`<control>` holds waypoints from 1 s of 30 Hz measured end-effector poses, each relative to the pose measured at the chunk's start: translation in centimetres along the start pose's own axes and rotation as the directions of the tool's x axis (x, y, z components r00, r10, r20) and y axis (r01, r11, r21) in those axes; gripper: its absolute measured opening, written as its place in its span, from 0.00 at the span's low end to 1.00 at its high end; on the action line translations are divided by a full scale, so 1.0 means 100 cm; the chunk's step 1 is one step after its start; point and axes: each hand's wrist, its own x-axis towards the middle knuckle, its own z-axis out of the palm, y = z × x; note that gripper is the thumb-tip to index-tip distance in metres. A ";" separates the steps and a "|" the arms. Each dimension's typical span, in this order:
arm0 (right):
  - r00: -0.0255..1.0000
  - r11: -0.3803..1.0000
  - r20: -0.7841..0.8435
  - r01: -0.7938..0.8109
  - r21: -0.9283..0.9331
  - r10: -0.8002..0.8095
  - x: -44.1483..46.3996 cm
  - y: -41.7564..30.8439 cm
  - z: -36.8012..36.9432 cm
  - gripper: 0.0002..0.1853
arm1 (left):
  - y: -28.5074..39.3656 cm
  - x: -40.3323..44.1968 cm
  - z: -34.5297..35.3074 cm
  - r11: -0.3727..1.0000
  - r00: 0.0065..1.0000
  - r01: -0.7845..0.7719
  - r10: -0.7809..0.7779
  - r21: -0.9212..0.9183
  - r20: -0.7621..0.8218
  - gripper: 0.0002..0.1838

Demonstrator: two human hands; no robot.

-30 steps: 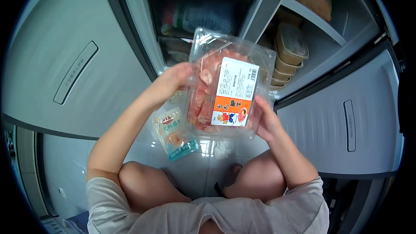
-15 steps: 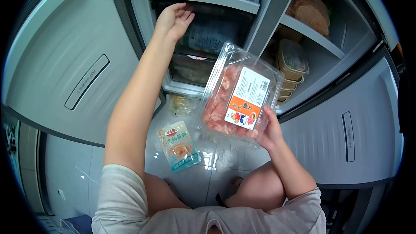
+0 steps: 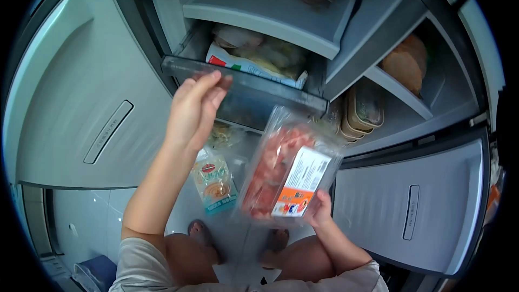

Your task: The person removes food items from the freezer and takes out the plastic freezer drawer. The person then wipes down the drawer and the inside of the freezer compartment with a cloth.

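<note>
Left of the middle, the left hand (image 3: 189, 113) is at the top edge of the drawer (image 3: 254, 87). Its fingers are bent, but I can't tell if they pinch it. The sauce packet (image 3: 217, 185) lies on the floor, so it probably needs no hand. In the lower middle, the right hand (image 3: 320, 211) has its fingers clamped on the meat box (image 3: 273, 159), held low, maybe so the left hand has room.

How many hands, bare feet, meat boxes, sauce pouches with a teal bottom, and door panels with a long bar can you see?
Hands: 2 (left hand, right hand)
Feet: 2 (left foot, right foot)
Clear plastic meat box: 1
Teal-bottomed pouch: 1
Door panels: 2 (left panel, right panel)
Total: 8
</note>
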 end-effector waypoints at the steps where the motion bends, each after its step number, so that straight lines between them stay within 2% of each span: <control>1: 0.995 0.996 0.053 -0.082 0.030 0.081 -0.001 0.005 -0.010 0.36 | 0.003 -0.003 0.001 1.000 1.000 0.014 -0.013 0.018 -0.012 0.06; 4: 0.952 0.967 0.175 -0.240 -0.086 0.251 -0.012 0.014 -0.026 0.37 | 0.007 -0.010 0.004 0.998 0.998 0.049 -0.046 0.051 -0.042 0.07; 5: 0.912 0.938 0.222 -0.336 -0.082 0.346 -0.015 0.015 -0.028 0.38 | 0.010 -0.009 0.012 0.997 0.995 0.058 -0.054 0.053 -0.080 0.08; 9: 0.785 0.809 0.224 -0.587 -0.030 0.577 -0.050 0.030 -0.034 0.42 | 0.012 -0.007 0.021 0.991 0.970 0.129 -0.119 0.033 -0.214 0.09; 13: 0.772 0.758 0.185 -0.634 0.151 0.608 -0.086 0.017 -0.003 0.40 | 0.017 0.005 0.029 0.975 0.919 0.220 -0.210 -0.009 -0.334 0.08; 16: 0.843 0.782 0.094 -0.528 0.330 0.529 -0.108 0.000 0.024 0.37 | 0.027 0.018 0.040 0.943 0.845 0.334 -0.300 -0.003 -0.443 0.07; 20: 0.914 0.879 -0.098 -0.344 0.330 0.394 -0.135 -0.038 0.076 0.34 | 0.031 0.023 0.036 0.933 0.824 0.359 -0.329 -0.025 -0.460 0.07; 21: 0.911 0.828 -0.029 -0.361 0.428 0.412 -0.143 -0.047 0.081 0.33 | 0.032 0.021 0.037 0.930 0.819 0.367 -0.332 -0.018 -0.469 0.07; 24: 0.949 0.806 0.027 -0.281 0.521 0.313 -0.156 -0.072 0.112 0.33 | 0.035 0.022 0.042 0.944 0.810 0.327 -0.301 -0.039 -0.504 0.08; 25: 0.947 0.834 -0.037 -0.261 0.486 0.318 -0.167 -0.076 0.116 0.33 | 0.036 0.019 0.042 0.936 0.801 0.350 -0.317 -0.032 -0.508 0.09; 27: 0.954 0.824 -0.052 -0.228 0.519 0.297 -0.173 -0.087 0.138 0.33 | 0.036 0.016 0.039 0.910 0.775 0.413 -0.365 -0.023 -0.516 0.10; 30: 0.964 0.842 -0.096 -0.165 0.514 0.248 -0.171 -0.100 0.162 0.33 | 0.040 0.012 0.042 0.917 0.800 0.398 -0.358 -0.022 -0.481 0.10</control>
